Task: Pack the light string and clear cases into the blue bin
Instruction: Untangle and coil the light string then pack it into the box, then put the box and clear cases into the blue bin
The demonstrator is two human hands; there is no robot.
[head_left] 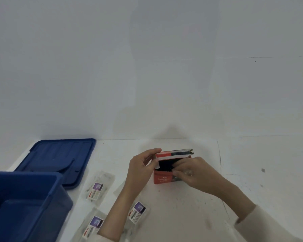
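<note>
White worktop (191, 212) stretches wide right of the red box (162, 179), whose flap my left hand (141, 167) pinches while my right hand (192, 171) grips the light string (164, 165) in its open top. Three clear cases (98, 186) lie between it and the blue bin (57, 212) at the left edge.

Blue bin (59, 210): cut off by the left and bottom edges; it hides the near corner of the blue lid (59, 154).
Lower clear case (93, 226): cut by the bottom edge.
Middle clear case (136, 213): half under the left forearm (119, 206); label print too small to read.
Red box (162, 179): front lettering blurred (only "LED" is legible); dark contents indistinct.
Right hand (191, 172): covers the box's right front; fingertips blurred, grip unclear.
</note>
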